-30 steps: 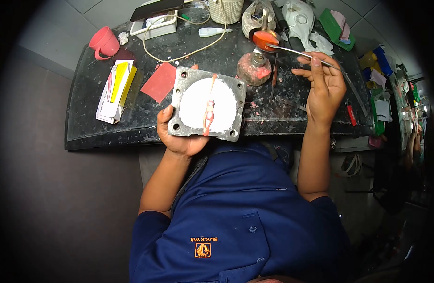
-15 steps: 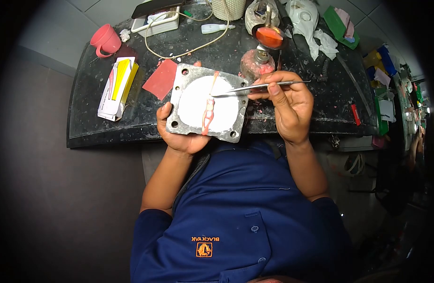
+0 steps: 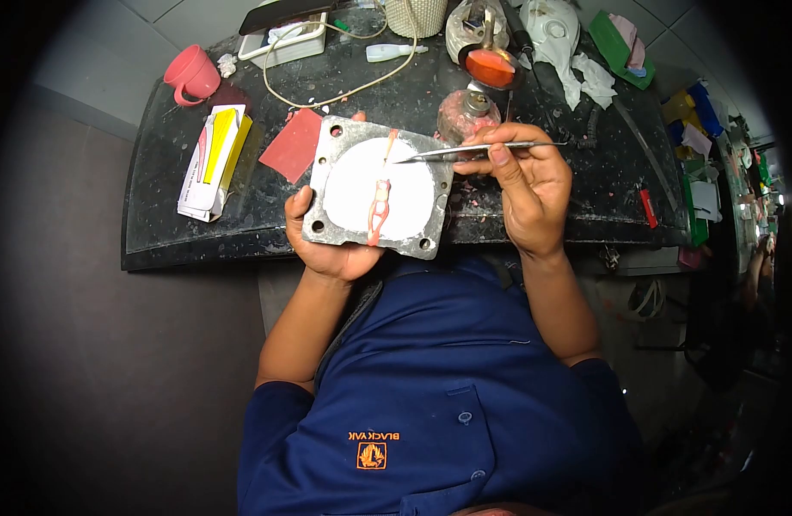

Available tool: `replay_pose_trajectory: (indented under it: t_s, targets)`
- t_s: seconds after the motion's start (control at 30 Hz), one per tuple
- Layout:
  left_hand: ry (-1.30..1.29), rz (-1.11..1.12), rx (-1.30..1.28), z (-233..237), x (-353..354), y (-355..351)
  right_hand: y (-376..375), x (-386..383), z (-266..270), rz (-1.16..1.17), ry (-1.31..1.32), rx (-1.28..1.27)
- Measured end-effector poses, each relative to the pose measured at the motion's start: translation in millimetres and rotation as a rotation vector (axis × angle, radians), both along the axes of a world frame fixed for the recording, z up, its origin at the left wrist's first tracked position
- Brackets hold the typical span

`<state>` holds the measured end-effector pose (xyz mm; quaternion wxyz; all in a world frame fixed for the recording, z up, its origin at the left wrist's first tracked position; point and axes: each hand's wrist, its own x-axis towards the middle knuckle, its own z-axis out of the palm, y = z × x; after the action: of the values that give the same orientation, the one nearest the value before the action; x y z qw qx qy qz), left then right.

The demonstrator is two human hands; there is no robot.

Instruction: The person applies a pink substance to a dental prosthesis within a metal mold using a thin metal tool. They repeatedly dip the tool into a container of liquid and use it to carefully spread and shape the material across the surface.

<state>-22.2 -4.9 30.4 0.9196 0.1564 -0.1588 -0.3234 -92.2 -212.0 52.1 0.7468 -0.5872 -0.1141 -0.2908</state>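
My left hand (image 3: 329, 256) grips a square grey metal dental flask half (image 3: 351, 131) by its lower left corner, tilted toward me. Its round middle is filled with white plaster (image 3: 349, 191). Across the plaster run a pink wax piece (image 3: 378, 211) with a pale, tooth-like part at its upper end, and a thin wax strip (image 3: 391, 146) near the top edge. Pinched in my right hand (image 3: 534, 202) is a slim metal wax carver (image 3: 452, 152). Its tip lies over the plaster, just right of the thin strip.
Behind the flask lies a pink wax sheet (image 3: 291, 148), with a spirit burner (image 3: 470, 119) to the right. A yellow-and-white box (image 3: 214, 163) and a pink mug (image 3: 192, 76) stand at left. A cable (image 3: 276, 90) loops over the dark table; a red lighter (image 3: 649, 209) lies at right.
The carver's tip has moved up the plaster, away from the tooth-like part, and a bare white gap now shows between wax piece and strip. The flask has hardly moved.
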Motion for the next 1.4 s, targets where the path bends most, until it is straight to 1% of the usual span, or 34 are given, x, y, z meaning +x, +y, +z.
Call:
replay_pose_trajectory:
  t_s: [0.13, 0.2, 0.3, 0.37, 0.43, 0.5, 0.53, 0.6, 0.63, 0.7, 0.8, 0.9, 0.93, 1.07, 1.13, 1.17, 1.23, 1.4]
  targets:
    - [0.005, -0.004, 0.007, -1.1, 1.0, 1.4, -3.8, 3.6, -1.6, -0.044, 0.007, 0.004]
    - [-0.021, -0.055, 0.001, -4.6, 4.6, 4.2, -5.5, 4.6, -1.2, -0.056, 0.013, 0.006]
    - [-0.025, -0.010, 0.032, -1.2, 2.1, 1.5, -10.1, 6.1, 2.6, -0.081, 0.034, 0.026]
    - [-0.023, -0.019, 0.016, -0.6, 3.0, 1.1, -21.8, 5.0, 8.3, -0.129, -0.034, 0.020]
    - [-0.020, -0.026, 0.001, -0.7, 3.8, 2.0, -34.0, 5.7, 19.2, -0.317, -0.097, -0.008]
    - [0.015, -0.031, -0.037, -1.5, 4.8, 2.9, -51.6, 6.6, 26.6, -0.515, -0.099, -0.158]
    - [0.014, -0.033, -0.038, -3.2, 5.4, 2.7, -56.6, 7.0, 28.7, -0.517, -0.100, -0.159]
    - [0.100, -0.103, -0.247, -6.7, 6.8, 2.5, -62.8, 7.7, 31.0, -0.551, -0.029, -0.217]
    - [0.100, -0.104, -0.247, -6.8, 7.5, 3.2, -63.6, 8.8, 30.2, -0.552, -0.029, -0.217]
    - [0.020, -0.065, -0.072, -5.9, 8.0, 5.3, -63.7, 10.5, 26.7, -0.517, 0.003, -0.236]
    - [0.007, -0.011, 0.003, -1.3, 5.1, 4.6, -61.2, 11.0, 25.2, -0.522, 0.003, -0.207]
    - [-0.015, 0.007, 0.025, -2.7, 5.6, 4.0, -58.2, 5.8, 29.1, -0.505, -0.042, -0.162]
    - [0.025, -0.039, -0.028, -8.6, 8.2, 5.3, -57.4, 4.1, 28.2, -0.481, -0.058, -0.132]
    - [0.032, -0.068, -0.069, -13.7, 9.5, 6.0, -50.1, 0.7, 26.7, -0.476, -0.073, -0.094]
    - [0.067, -0.098, -0.194, -14.4, 8.6, 5.4, -53.5, 2.6, 24.4, -0.497, -0.062, -0.094]
    - [0.067, -0.097, -0.192, -14.4, 7.8, 5.0, -55.1, 3.1, 23.4, -0.520, -0.052, -0.097]
    - [0.125, -0.132, -0.296, -12.4, 6.5, 4.1, -57.8, 3.0, 22.0, -0.533, -0.044, -0.109]
    - [0.121, -0.156, -0.318, -13.1, 8.4, 4.0, -56.4, 3.0, 21.1, -0.575, -0.033, -0.161]
